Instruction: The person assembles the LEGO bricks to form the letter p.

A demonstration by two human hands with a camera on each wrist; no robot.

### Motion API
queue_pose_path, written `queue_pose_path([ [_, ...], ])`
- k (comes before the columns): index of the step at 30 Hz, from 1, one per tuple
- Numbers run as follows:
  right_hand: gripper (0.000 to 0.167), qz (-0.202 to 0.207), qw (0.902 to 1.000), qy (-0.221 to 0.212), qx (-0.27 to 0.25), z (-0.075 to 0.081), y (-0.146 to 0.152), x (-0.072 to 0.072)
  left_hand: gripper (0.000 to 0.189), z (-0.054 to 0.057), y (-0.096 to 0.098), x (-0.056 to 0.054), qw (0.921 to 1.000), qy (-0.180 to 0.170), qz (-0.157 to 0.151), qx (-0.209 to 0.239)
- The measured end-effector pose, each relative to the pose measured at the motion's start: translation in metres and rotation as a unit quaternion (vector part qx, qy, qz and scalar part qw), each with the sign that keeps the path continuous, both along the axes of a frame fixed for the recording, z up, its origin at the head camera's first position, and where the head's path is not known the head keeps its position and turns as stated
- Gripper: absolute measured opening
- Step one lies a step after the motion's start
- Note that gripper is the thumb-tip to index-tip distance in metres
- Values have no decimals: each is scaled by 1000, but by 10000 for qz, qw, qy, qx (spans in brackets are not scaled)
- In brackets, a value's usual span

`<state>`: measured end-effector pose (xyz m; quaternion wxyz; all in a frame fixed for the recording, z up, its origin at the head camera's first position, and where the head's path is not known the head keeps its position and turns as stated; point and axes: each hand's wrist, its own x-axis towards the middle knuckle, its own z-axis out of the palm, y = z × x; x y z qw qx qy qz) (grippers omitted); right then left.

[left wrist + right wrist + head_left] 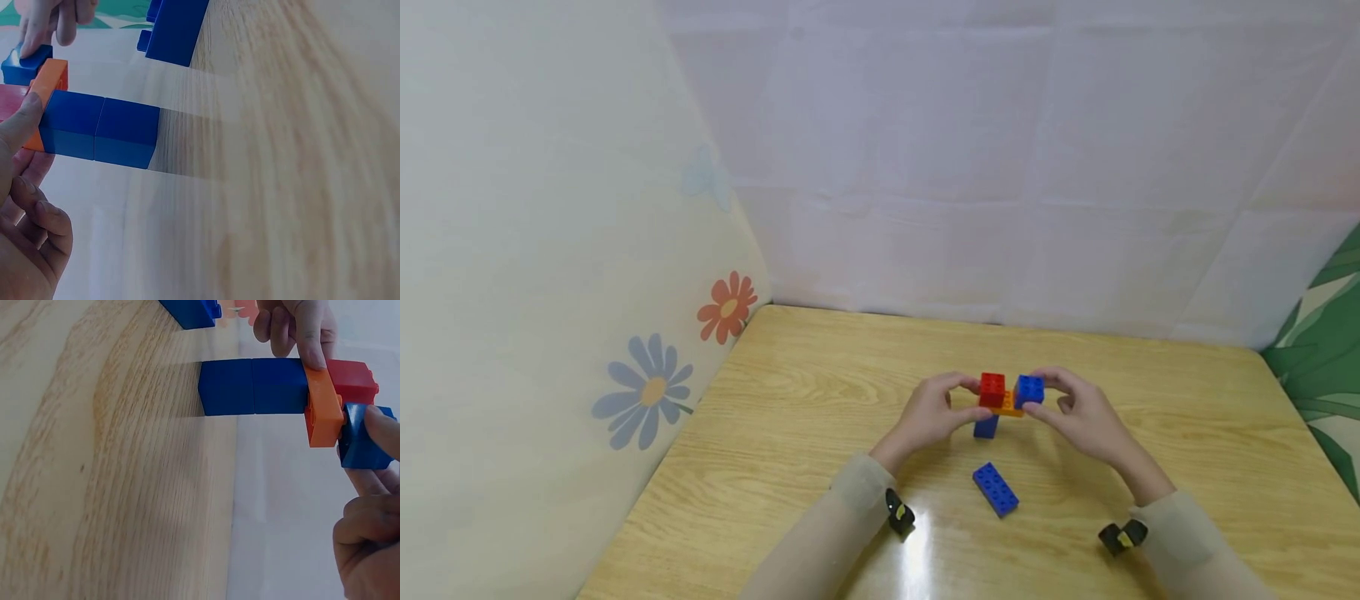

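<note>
Head view: nearest, at the lower centre of the frame, lay one loose blue brick (996, 490), studs upward. Beyond it rose one upright stack: two blue bricks (226, 387), one upon the other, under one orange brick (324, 419), which bore one red brick (992, 389) at its left end. One small blue brick (1030, 390) at the right end brought the count to six. A wood-grained table (820, 367) filled the lower frame; a flower-printed panel (550, 250) stood at left, a pale creased cloth (925, 167) behind. The stack lay between the two hands. The left hand (934, 412) pinched the orange brick between thumb and fingers; the right hand (1086, 417), thumb and fingers nearly closed, pinched the small blue brick. Whether this was fully seated could not be told.
</note>
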<state>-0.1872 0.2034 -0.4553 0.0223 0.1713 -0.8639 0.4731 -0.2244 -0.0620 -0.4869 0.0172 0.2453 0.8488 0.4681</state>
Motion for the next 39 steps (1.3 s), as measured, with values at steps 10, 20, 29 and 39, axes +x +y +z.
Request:
queue_pose_path([
  [10,38,104,9996,160,216,1,0,-3,36,0,0,0,10000,55,-9,16],
  [20,40,196,9993,155,292,1,0,-3,37,-2,0,-1,10000,-12,33,16],
  [29,52,-39,9991,212,355,-1,3,5,38,-1,-1,0,10000,-40,23,4],
  [39,54,-215,9974,671,178,4,7,13,39,-1,0,0,10000,-65,44,-8],
])
